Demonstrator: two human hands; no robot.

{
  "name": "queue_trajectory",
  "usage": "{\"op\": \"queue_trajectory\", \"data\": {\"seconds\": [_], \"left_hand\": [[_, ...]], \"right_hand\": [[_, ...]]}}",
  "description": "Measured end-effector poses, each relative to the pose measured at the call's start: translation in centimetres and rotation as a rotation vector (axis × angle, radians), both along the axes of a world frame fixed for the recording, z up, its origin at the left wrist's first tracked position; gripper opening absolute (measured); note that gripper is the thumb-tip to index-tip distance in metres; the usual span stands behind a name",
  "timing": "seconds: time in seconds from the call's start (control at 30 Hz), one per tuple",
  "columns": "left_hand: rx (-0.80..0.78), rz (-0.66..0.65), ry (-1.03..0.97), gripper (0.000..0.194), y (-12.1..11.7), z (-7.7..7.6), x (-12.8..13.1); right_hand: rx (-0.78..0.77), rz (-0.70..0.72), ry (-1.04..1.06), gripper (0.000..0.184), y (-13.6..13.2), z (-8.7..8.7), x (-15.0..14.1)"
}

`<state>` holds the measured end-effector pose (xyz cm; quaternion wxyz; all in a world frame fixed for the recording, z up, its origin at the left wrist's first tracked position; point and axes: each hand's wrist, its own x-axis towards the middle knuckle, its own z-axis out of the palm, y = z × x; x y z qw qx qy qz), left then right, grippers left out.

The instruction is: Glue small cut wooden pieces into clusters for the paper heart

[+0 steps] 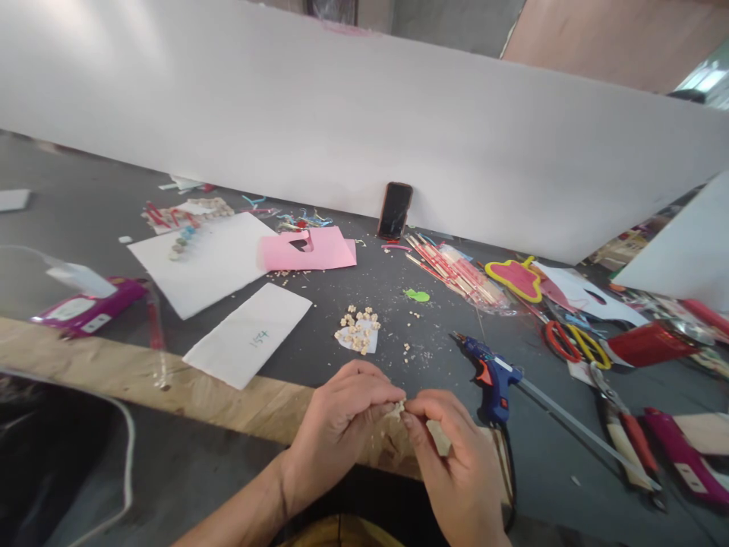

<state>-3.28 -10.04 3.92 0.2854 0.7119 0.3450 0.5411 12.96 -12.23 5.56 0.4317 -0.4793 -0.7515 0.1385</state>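
Observation:
My left hand point(345, 410) and my right hand point(452, 448) meet at the table's front edge. Between their fingertips is a small pale flower-like cluster point(399, 408), pinched from both sides; the fingers cover part of it. Just beyond, similar small pale clusters point(358, 330) lie in a pile, partly on a white scrap point(369, 340). A few tiny pale bits point(406, 348) are scattered right of the pile. To the right of my hands rests a blue glue gun point(495, 380) with a long glue stick in its back.
A phone point(395, 210) leans against the white panel point(342, 121). Pink foam sheet point(310, 251), white boards point(247, 334), red-and-pale sticks point(444, 266), scissors point(561, 342), pliers point(620, 433), a red can point(654, 342) and purple tools point(94, 308) lie around the dark table.

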Motion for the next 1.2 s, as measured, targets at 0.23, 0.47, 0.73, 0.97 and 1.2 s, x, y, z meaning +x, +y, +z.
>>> {"op": "queue_trajectory", "data": {"seconds": [0.23,0.47,0.73,0.97,1.2], "left_hand": [[-0.135,-0.039,-0.075,0.016,-0.1,-0.1,0.0],[-0.243,-0.07,-0.098,0.016,-0.2,-0.2,0.0],[-0.379,-0.085,-0.173,0.013,-0.4,-0.3,-0.1],[-0.401,-0.057,-0.191,0.011,-0.2,-0.9,0.1],[-0.542,-0.063,-0.296,0.009,-0.3,-0.8,0.2]], "right_hand": [[0.04,-0.011,-0.022,0.014,0.0,-0.2,0.1],[0.05,-0.02,-0.028,0.014,0.1,-0.2,0.0],[0.107,-0.013,-0.13,0.012,-0.1,-0.6,0.0],[0.214,-0.038,-0.225,0.011,0.2,-1.2,0.0],[0.127,-0.015,-0.148,0.011,0.1,-0.8,-0.3]]}}
